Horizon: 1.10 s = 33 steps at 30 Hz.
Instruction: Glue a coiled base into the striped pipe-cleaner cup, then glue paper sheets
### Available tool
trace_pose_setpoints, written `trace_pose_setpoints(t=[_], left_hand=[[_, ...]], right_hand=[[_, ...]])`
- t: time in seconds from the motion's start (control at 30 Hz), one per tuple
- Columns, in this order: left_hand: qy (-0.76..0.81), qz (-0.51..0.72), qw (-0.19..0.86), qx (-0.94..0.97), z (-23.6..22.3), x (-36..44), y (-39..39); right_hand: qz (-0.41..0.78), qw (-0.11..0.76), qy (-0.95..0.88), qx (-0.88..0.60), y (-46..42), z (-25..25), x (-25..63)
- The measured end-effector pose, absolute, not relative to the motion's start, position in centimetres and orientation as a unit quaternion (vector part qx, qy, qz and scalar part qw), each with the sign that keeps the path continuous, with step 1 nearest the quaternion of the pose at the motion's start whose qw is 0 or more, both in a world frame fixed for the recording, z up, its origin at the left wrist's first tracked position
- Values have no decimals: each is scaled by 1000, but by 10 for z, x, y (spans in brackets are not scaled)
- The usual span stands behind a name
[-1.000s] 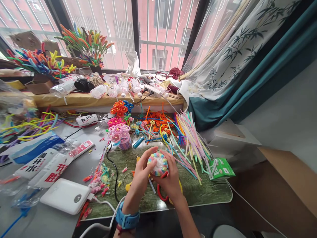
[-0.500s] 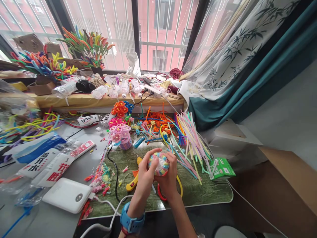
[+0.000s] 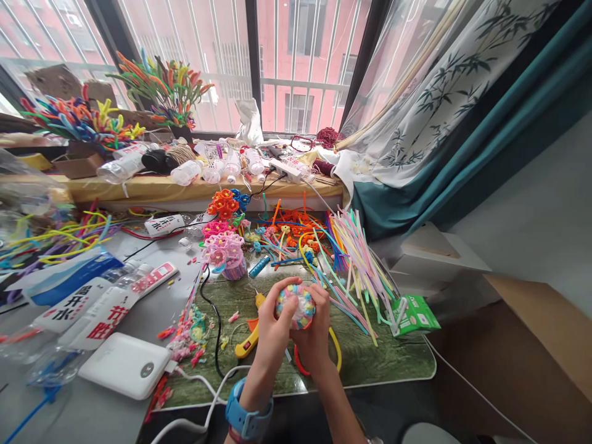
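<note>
Both of my hands grip a small round pastel pipe-cleaner piece with a white fuzzy middle, held just above the green mat. My left hand, with a blue watch on its wrist, wraps the left side, thumb pressed over the top rim. My right hand cups the right side and underside. Under the hands lie a yellow glue gun and red-and-yellow scissors.
A spread of pastel pipe cleaners lies to the right, with a green box beyond. Pink pipe-cleaner flowers stand ahead. A white power bank with a cable, bottles and packets are on the left. The cluttered windowsill runs behind.
My hands have drawn slightly nearer and lifted the round piece a little, the left thumb shifting over its top. The glue gun now shows beside my left hand.
</note>
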State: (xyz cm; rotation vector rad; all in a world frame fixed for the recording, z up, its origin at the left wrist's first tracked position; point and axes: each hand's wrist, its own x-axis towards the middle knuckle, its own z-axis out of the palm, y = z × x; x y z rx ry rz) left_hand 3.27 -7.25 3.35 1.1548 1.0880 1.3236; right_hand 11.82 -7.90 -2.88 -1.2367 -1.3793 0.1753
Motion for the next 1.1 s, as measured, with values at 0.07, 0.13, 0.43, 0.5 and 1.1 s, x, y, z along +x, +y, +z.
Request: trace_pose_setpoints(t=[0.07,0.13,0.43,0.5,1.1], left_hand=[[460,552,515,467,35,34,-72],[462,555,523,452,35,35,-72],[388,563,574,450,5,27,-69],[382,559,580,453,-1,27,-70],[425,553,512,502,16,25,-74]], right_hand=[[69,598,-591,-537,-78,-32,118],[66,599,-590,-538,-78,-34,117],[157,624,-505,-575,-79,-23,116],[192,628,-495,-569,-78,-22,116],[155,593,-586,-531,-84,-28,117]])
